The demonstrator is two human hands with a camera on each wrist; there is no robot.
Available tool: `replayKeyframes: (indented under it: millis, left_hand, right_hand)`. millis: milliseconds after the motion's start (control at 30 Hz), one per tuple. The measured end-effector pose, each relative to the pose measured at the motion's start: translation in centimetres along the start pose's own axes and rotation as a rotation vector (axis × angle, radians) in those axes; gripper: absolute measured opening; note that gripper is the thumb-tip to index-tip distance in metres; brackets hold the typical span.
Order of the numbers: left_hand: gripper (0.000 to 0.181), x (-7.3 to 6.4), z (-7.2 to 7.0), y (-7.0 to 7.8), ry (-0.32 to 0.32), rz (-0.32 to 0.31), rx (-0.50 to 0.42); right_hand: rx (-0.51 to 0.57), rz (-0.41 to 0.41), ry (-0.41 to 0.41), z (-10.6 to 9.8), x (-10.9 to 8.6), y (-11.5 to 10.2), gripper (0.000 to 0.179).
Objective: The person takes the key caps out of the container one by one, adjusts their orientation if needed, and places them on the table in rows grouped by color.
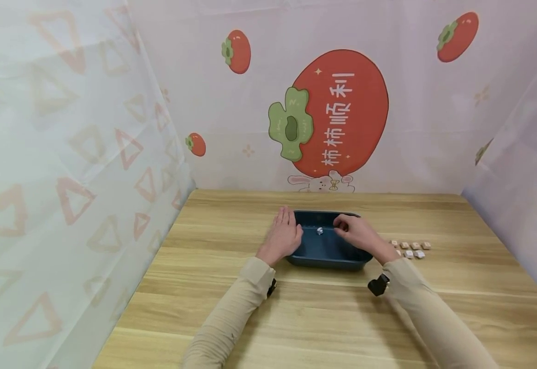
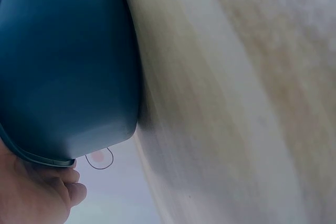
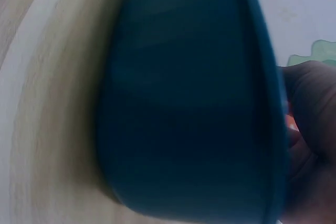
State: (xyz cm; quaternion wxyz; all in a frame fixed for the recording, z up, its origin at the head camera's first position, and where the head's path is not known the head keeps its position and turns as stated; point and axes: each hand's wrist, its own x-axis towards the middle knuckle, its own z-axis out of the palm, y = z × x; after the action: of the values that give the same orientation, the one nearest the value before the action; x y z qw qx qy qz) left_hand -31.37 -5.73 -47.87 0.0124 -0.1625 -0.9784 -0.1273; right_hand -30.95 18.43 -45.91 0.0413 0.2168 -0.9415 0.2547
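A dark blue rectangular tray [image 1: 326,264] stands on the wooden table with one small whitish block [image 1: 320,231] inside it. My left hand [image 1: 281,237] holds the tray's left rim, its thumb toward the inside. In the left wrist view, fingertips [image 2: 76,192] bend down outside that rim. Above the right part of the tray hovers my right hand [image 1: 357,233], fingers loosely bent. A gap shows between thumb and fingers in the right wrist view, where the tray wall [image 3: 184,103] hides part of the hand [image 3: 315,114]. I see nothing held there.
Several small light blocks [image 1: 415,245] lie in two rows right of the tray, partly behind the right forearm. A printed cloth wall [image 1: 231,169] rises behind the table [image 1: 231,215], with more cloth at both sides.
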Motion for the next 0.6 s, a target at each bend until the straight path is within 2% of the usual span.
replayKeyframes:
  millis: [600]
  left_hand:
    - [0.062,0.1,-0.1,0.0,-0.011,-0.003,0.001]
  right_hand:
    - [0.013,0.199,-0.078,3.1,2.3,-1.1,0.034]
